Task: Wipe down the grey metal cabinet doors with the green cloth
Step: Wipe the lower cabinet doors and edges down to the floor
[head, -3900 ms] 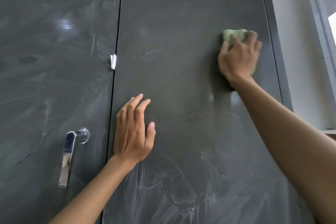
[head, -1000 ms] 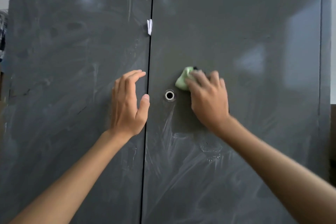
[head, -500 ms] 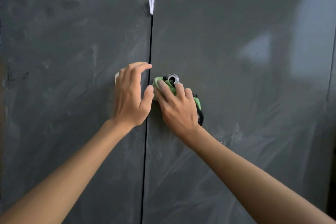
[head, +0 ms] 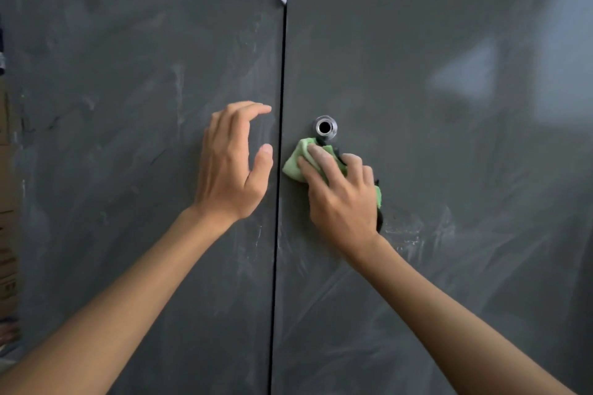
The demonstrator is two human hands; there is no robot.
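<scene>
Green cloth (head: pixel 296 164) bunched under right hand (head: pixel 343 202), fingers curled over it, pressed to right door (head: pixel 455 176) just below metal ring (head: pixel 325 127). Left hand (head: pixel 229 167) empty, fingers loosely bent, against left door (head: pixel 112 144) beside seam. Risk: cloth snags on ring; bunched wad may skip streaks lower down.

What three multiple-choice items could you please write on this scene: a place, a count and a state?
1. The green cloth lies: A) on the floor; B) on the right door, just below the metal ring; C) above the ring.
2. Hands on the cloth: A) one; B) two; C) none.
3. The left hand is: A) fisted; B) gripping the cloth; C) open, holding nothing.
Answers: B, it sits right of the door gap; A, only the right hand presses it; C, its fingers are relaxed.
</scene>
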